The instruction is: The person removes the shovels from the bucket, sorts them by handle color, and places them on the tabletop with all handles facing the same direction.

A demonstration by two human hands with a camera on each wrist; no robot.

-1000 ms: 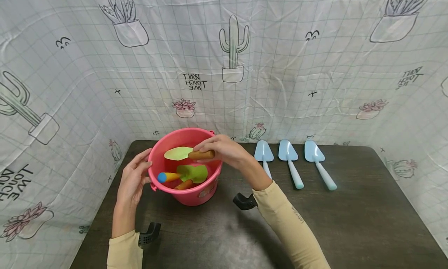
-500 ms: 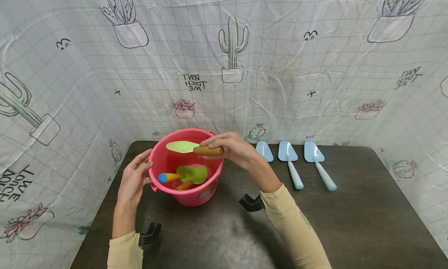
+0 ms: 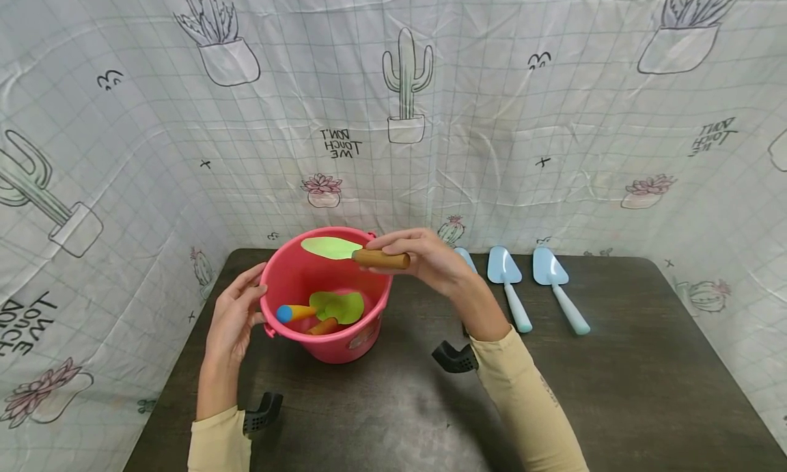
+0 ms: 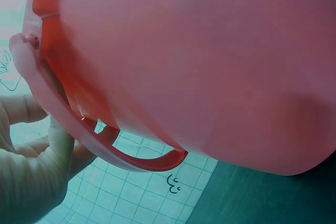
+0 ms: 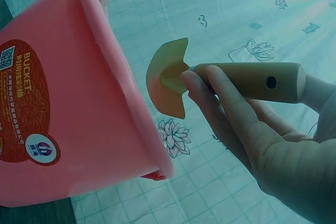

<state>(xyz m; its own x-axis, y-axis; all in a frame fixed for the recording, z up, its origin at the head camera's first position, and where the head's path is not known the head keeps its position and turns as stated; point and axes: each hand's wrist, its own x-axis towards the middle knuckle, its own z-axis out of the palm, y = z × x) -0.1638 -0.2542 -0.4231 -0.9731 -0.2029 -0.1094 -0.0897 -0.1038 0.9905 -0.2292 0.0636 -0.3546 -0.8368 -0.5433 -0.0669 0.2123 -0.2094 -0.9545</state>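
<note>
A pink bucket [image 3: 332, 342] stands at the left of the table. My left hand [image 3: 230, 315] grips its left rim, and in the left wrist view the bucket's curved carrying handle [image 4: 131, 160] hangs by that hand. My right hand [image 3: 430, 260] holds a small trowel [image 3: 332, 248] by its brown wooden handle, above the bucket's right rim. The trowel's pale green blade points left over the opening. Inside the bucket lie a green hand tool [image 3: 344, 307] with an orange and blue handle and a brown handle [image 3: 324, 326] whose other end is hidden.
Right of the bucket, two light blue trowels [image 3: 504, 267] [image 3: 550, 267] lie on the dark table [image 3: 645, 363]. A third blue trowel [image 3: 465, 257] is mostly hidden behind my right arm. A patterned cloth [image 3: 479, 158] hangs behind and at both sides.
My right hand has lifted the green-bladed trowel up and to the right, from inside the bucket's opening to above its rim. My left hand and the bucket have stayed put.
</note>
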